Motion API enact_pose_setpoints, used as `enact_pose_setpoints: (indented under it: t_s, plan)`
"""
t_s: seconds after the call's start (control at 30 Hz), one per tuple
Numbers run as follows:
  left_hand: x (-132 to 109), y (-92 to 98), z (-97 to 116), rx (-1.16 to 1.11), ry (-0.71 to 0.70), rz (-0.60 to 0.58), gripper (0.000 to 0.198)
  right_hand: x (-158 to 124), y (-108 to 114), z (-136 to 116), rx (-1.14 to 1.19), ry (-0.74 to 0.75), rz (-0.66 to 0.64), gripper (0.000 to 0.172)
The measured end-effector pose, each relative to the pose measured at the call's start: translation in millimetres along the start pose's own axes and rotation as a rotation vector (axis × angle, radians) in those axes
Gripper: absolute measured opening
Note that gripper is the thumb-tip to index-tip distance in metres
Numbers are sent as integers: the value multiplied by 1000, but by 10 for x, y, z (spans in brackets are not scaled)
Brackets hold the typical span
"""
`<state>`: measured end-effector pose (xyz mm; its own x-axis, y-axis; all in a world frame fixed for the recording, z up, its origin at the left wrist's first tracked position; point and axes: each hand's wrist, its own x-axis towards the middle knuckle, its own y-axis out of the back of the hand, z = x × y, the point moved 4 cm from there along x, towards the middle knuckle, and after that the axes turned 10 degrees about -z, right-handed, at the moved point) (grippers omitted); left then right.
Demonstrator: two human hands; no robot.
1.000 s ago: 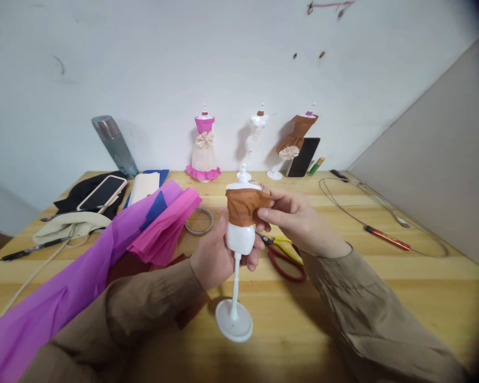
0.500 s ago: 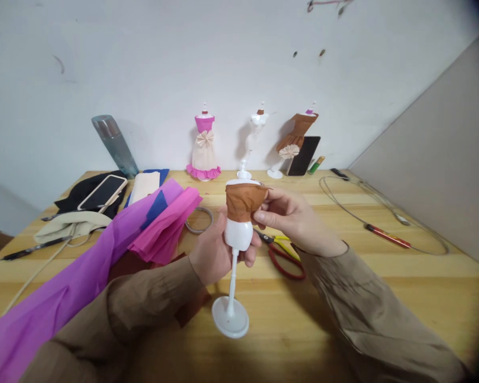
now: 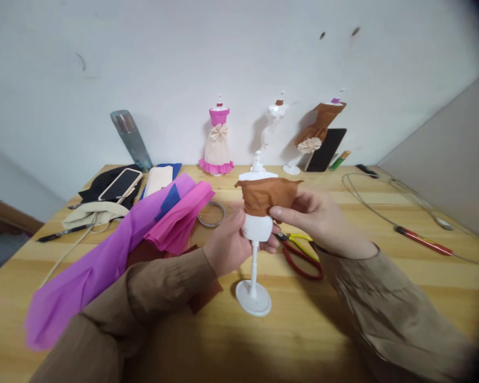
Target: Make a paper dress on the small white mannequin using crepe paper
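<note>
You're apparently wrapping the dress form (image 3: 258, 229).
Right hand (image 3: 320, 219) pinches brown fabric (image 3: 265, 196); left hand (image 3: 226, 243) clasps the form (next likely needs tension).

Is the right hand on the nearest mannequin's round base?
No: the right hand pinches brown fabric at the nearest mannequin's torso, above the round base.

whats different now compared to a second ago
The brown cloth wrap on the small glossy white mannequin is spread wider, its top edge now flaring at both sides. The mannequin's round white base sits higher in the picture; the whole scene has shifted rightward. Unchanged: the left hand holds the mannequin, the right hand pinches the cloth.
</note>
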<state>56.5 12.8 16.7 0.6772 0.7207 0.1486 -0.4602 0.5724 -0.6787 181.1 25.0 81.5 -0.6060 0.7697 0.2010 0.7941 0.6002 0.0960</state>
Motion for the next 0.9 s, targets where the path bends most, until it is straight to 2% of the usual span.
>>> enact_pose_setpoints:
  t_s: [0.17, 0.33, 0.5, 0.6, 0.7, 0.77, 0.8, 0.83, 0.9]
  plan:
    - [1, -24, 35, -23, -46, -54, 51, -36, 32, -57, -64, 35, -1, 17]
    - [-21, -111, 136, 65, -98, -92, 44, -44, 83, -55, -70, 74, 89, 21]
    - [-3, -102, 236, 301, -130, -16, 67, -1, 44, -47, -126, 42, 66, 31]
    - [27, -63, 340, 580, -67, 22, 66, 4, 54, -16, -173, 14, 78, 28]
    - [4, -73, 607, 996, 29, 5, 39, -9, 85, 11, -217, 6, 114, 29]
    - [-78, -25, 912, 1455, 124, 125, 20, -12, 90, 5, -272, 29, 128, 28]
    - [-138, 29, 1081, 1689, 206, 208, 19, -9, 84, -2, -292, 40, 125, 26]
    - [-209, 104, 1261, 1867, 269, 318, 19, -3, 76, -8, -306, 47, 121, 25]
    - [-355, 321, 1565, 2083, 422, 496, 19, 11, 55, -19, -322, 53, 117, 26]
